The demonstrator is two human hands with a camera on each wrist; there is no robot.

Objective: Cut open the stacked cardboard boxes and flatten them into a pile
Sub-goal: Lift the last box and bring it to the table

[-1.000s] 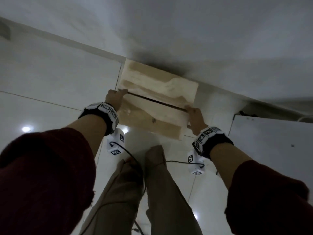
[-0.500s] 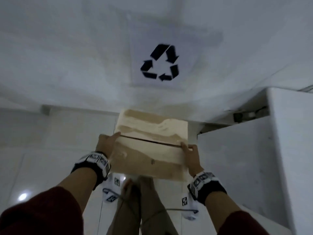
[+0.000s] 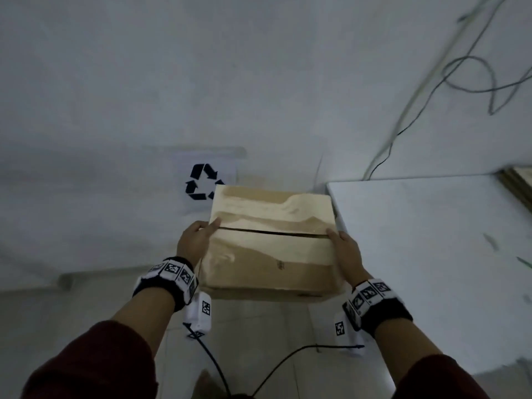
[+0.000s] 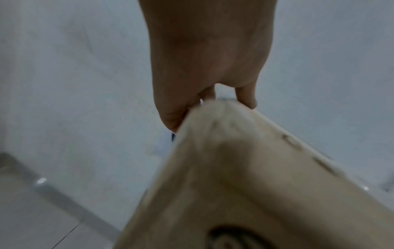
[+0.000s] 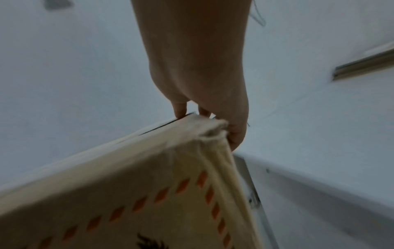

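- Our left hand (image 3: 193, 242) grips the left edge of the cardboard box (image 3: 270, 246), thumb on top, fingers (image 4: 245, 96) curled under the edge in the left wrist view.
- Our right hand (image 3: 347, 254) grips the right edge the same way; the right wrist view shows the thumb on top and fingers round a crumpled corner (image 5: 213, 129).
- The box is in the air at frame centre, carried between both hands and touching nothing else. A dark slit runs across its top where the flaps meet.
- A recycling sign (image 3: 203, 182) on the wall sits just above and left of the box; a white worktop (image 3: 431, 240) fills the right of the frame, with a stack of flat cardboard (image 3: 518, 182) at its far right edge.
- Step in hand, as we judge it: carrying one box from the stack to the worktop for cutting. Next it must be set down flat and one hand freed for a cutter; we see none.
- Against a second ago: the box was low, near the floor and wall base; it is now raised and further right, beside the worktop.
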